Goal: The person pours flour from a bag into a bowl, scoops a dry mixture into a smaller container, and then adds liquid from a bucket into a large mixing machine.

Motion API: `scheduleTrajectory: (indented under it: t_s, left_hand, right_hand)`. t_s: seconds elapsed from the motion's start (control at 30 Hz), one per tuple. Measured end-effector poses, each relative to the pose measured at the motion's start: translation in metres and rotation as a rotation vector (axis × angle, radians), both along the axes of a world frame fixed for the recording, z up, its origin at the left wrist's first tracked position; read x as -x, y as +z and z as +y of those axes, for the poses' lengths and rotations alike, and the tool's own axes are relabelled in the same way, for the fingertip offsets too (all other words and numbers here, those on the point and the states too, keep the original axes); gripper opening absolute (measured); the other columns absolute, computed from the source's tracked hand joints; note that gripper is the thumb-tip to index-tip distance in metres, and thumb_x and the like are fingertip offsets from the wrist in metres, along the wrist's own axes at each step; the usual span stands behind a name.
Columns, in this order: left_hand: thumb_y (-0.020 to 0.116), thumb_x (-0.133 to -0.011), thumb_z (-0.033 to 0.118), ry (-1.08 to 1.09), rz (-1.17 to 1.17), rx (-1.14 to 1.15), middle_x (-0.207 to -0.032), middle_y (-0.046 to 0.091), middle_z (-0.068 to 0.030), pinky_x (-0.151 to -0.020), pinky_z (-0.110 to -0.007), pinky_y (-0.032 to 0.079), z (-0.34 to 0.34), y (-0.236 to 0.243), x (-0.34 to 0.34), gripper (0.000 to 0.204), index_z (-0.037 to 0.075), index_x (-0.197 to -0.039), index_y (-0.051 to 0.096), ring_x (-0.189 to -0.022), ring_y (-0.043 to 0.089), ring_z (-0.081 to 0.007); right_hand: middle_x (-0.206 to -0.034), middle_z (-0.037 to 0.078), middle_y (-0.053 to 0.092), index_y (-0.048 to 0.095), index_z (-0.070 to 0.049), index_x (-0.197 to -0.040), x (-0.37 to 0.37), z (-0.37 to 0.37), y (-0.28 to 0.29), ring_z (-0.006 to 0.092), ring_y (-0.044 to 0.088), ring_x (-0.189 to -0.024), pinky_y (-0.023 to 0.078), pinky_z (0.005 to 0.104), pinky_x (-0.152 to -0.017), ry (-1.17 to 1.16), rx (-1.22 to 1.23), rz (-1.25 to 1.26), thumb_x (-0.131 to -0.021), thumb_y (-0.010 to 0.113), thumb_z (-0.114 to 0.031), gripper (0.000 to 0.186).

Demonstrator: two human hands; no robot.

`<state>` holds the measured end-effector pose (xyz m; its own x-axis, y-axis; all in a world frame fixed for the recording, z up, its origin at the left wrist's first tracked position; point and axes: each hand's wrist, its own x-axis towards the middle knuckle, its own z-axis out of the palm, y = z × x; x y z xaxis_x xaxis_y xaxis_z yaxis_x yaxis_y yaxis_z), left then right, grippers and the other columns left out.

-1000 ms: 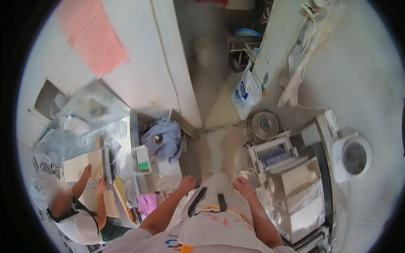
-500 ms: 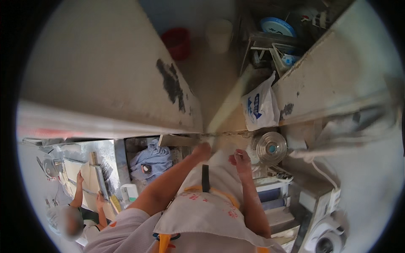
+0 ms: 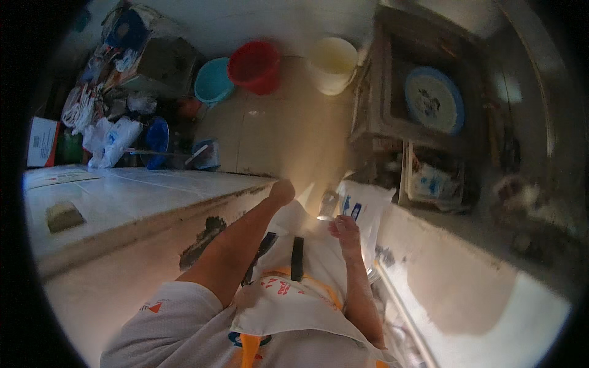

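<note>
My left hand (image 3: 282,192) is out in front of my white apron (image 3: 291,306), beside the tiled counter's edge. It looks like a closed fist with nothing showing in it, though its fingers curl out of sight. My right hand (image 3: 345,232) is closed in front of the apron's right side. At its fingertips is a shiny, pale cup-like thing (image 3: 328,207), which it seems to hold; its exact kind is blurred. A white bag with blue print (image 3: 371,213) stands just beyond that hand, partly hidden by it.
On my left runs a tiled counter (image 3: 147,191), with a block (image 3: 64,217) on it. Farther on are a turquoise basin (image 3: 214,81), a red bucket (image 3: 254,67) and a white bucket (image 3: 332,66). At right stand a dark frame with a blue-rimmed basin (image 3: 434,101) and a low wall (image 3: 454,270).
My view has moved forward along the passage; the buckets look nearer and the other person is out of sight. The cup-like thing now shows at my right hand. My left hand has swung forward.
</note>
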<state>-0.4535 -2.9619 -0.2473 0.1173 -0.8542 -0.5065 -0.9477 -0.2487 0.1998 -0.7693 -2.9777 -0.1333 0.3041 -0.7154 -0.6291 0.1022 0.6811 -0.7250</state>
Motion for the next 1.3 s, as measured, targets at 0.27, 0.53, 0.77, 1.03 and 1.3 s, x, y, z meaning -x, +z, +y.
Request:
scheduleTrajectory:
  t_s: [0.27,0.53,0.77,1.03,1.3]
  left_hand:
    - [0.061,-0.092,0.020,0.450,0.290,-0.135,-0.098,0.071,-0.0261,-0.087,-0.055,0.057,-0.087,0.039,-0.106,0.024,0.000,-0.090,0.073,-0.095,0.070,-0.0450]
    - [0.057,-0.095,0.019,0.532,0.327,-0.128,-0.116,0.066,-0.0266,-0.096,-0.052,0.054,-0.156,0.005,-0.189,0.029,-0.003,-0.112,0.064,-0.110,0.064,-0.0456]
    - [0.056,-0.095,0.018,0.516,0.066,-0.074,-0.105,0.059,-0.0243,-0.090,-0.055,0.048,-0.186,-0.017,-0.188,0.022,-0.002,-0.102,0.057,-0.099,0.057,-0.0432]
    - [0.058,-0.088,0.014,0.652,0.083,-0.073,-0.100,0.054,-0.0245,-0.084,-0.055,0.045,-0.249,-0.026,-0.195,0.020,-0.001,-0.101,0.052,-0.095,0.053,-0.0439]
    - [0.060,-0.092,0.019,0.570,0.051,-0.226,-0.104,0.057,-0.0209,-0.089,-0.053,0.047,-0.264,-0.018,-0.194,0.023,0.000,-0.103,0.057,-0.102,0.056,-0.0403]
  right_hand:
    - [-0.118,0.017,0.070,0.054,-0.001,-0.133,-0.136,-0.192,-0.046,0.0311,0.072,-0.102,0.059,0.0413,-0.090,0.144,-0.365,-0.129,-0.102,0.067,-0.029,0.043]
    - [-0.130,0.016,0.063,0.049,-0.003,-0.140,-0.211,-0.373,-0.251,0.0326,0.068,-0.111,0.059,0.0434,-0.094,-0.026,-0.522,-0.102,-0.107,0.055,-0.024,0.039]
    - [-0.135,0.009,0.060,0.053,-0.015,-0.139,-0.283,-0.559,-0.466,0.0308,0.060,-0.124,0.052,0.0537,-0.099,-0.246,-0.461,0.086,-0.107,0.050,-0.031,0.036]
    - [-0.150,0.008,0.053,0.051,-0.016,-0.147,-0.284,-0.651,-0.608,0.0265,0.050,-0.134,0.040,0.0531,-0.113,-0.063,0.167,0.227,-0.104,0.058,-0.033,0.046]
    - [-0.118,0.006,0.073,0.070,-0.014,-0.117,-0.297,-0.610,-0.488,0.0222,0.063,-0.123,0.045,0.0553,-0.105,-0.208,-0.425,-0.215,-0.101,0.061,-0.022,0.020]
